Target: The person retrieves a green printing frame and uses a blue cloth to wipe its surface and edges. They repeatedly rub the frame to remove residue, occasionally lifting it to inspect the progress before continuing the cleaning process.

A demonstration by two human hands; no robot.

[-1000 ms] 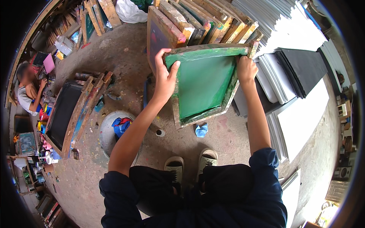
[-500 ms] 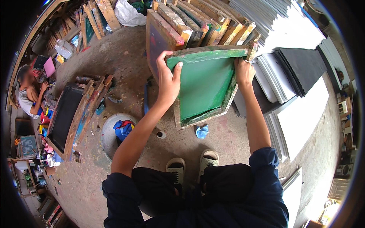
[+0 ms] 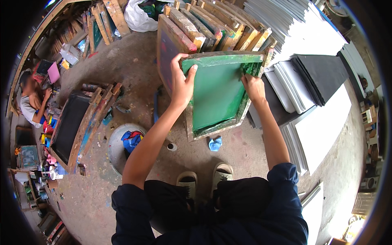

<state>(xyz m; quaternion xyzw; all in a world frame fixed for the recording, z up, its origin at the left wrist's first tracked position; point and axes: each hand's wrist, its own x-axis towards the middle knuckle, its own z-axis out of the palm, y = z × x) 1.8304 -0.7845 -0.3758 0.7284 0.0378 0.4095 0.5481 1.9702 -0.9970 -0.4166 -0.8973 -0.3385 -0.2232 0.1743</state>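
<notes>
A screen printing frame (image 3: 216, 92) with a green mesh and paint-smeared wooden edges stands tilted in front of me. My left hand (image 3: 183, 83) grips its upper left corner, thumb on the near face and fingers over the top edge. At the upper right inner corner, a strip of green paint-coated tape or film (image 3: 251, 67) looks crumpled and lifted from the frame. My right hand (image 3: 254, 87) is closed in a pinch at the lower end of that strip; its fingertips are partly hidden.
Several more wooden frames (image 3: 188, 30) stand in a row behind. Stacked white and black sheets (image 3: 322, 77) lie to the right. Left are a bucket (image 3: 115, 149) with coloured cloths, leaning frames (image 3: 73, 126) and a seated person (image 3: 32, 100). Crumpled blue paper (image 3: 215, 143) lies on the floor.
My right hand has moved left and down from the frame's upper right corner, pulling the green strip away from it. My left hand keeps its hold on the frame.
</notes>
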